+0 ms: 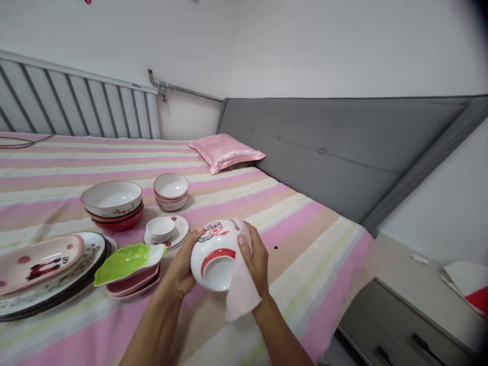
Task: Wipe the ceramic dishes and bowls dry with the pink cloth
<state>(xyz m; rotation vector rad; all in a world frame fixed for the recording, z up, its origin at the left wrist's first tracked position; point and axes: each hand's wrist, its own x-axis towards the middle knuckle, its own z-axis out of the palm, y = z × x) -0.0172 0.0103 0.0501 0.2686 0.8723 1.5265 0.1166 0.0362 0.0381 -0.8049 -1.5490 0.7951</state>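
A white bowl [206,257] with red and dark drawings and a red ring round its foot is held up over the bed, its underside tilted towards me. My left hand [184,264] is closed on the bowl's left side, the thumb on its wall. At the right side my right hand [256,256] presses a thin pale pink cloth or tissue [242,295] against the bowl, and part of it hangs down below. The fingers behind the bowl are hidden. Left of my hands are small white dishes [160,226] on flowered plates [180,231] and a green leaf-shaped dish [124,262].
Stacked bowls [112,195], smaller bowls [171,187], pink dishes [133,285] and oval plates [41,262] stand on the striped bedspread [305,244]. Farther back are a pink pillow [226,151] and a grey headboard [324,137]. A drawer cabinet [407,305] stands at the right.
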